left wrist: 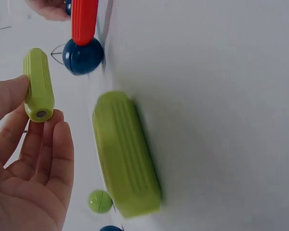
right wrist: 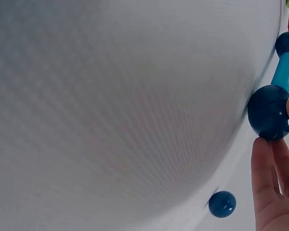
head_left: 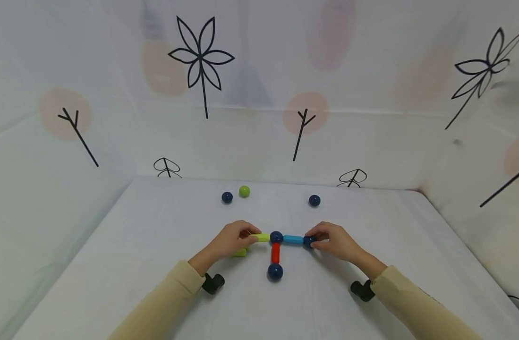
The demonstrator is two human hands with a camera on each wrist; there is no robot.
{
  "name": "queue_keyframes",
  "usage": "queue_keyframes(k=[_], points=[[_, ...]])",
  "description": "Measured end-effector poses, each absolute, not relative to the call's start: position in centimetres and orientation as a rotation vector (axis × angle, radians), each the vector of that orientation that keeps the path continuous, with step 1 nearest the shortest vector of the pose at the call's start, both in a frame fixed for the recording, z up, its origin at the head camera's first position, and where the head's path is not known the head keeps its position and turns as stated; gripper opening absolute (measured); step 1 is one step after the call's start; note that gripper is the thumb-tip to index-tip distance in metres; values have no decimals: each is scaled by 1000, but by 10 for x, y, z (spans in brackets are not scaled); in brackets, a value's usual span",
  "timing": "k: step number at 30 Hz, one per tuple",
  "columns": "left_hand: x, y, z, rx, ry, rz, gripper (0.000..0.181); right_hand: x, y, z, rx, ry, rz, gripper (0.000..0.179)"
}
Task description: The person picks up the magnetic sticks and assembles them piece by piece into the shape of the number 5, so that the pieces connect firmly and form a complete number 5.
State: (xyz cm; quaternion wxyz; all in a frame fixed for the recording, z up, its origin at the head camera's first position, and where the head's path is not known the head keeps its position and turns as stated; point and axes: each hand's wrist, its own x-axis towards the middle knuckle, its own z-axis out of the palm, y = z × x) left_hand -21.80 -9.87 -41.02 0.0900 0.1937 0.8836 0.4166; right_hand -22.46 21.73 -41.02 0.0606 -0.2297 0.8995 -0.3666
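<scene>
A lime-green magnetic rod (left wrist: 38, 82) is pinched between the thumb and fingers of my left hand (head_left: 232, 240), a metal disc showing at its near end. Its far end meets or nearly meets the central dark blue ball (head_left: 276, 237); contact is hard to tell. From that ball a red rod (head_left: 276, 254) runs toward me to another dark blue ball (head_left: 275, 272). To the right, a light blue rod (head_left: 293, 240) links it with the dark blue end ball (right wrist: 270, 112), which my right hand (head_left: 336, 242) holds by its fingertips.
A second lime-green rod (left wrist: 126, 156) lies on the white table (head_left: 319, 302) under my left hand. Farther back are two loose dark blue balls, one left (head_left: 227, 197) and one right (head_left: 314, 200), and a green ball (head_left: 244, 191). A patterned cloth (head_left: 250, 141) hangs behind.
</scene>
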Motion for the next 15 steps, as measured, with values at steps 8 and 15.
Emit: queue_keyframes(k=[8,15], points=[[-208,-84,-409,612,2596,1258,18,-225,217,-409,-690,2725,-1098,23],[-197,-70,-411,666,2569,1281,16,-226,217,-411,-681,2734,-1086,23]])
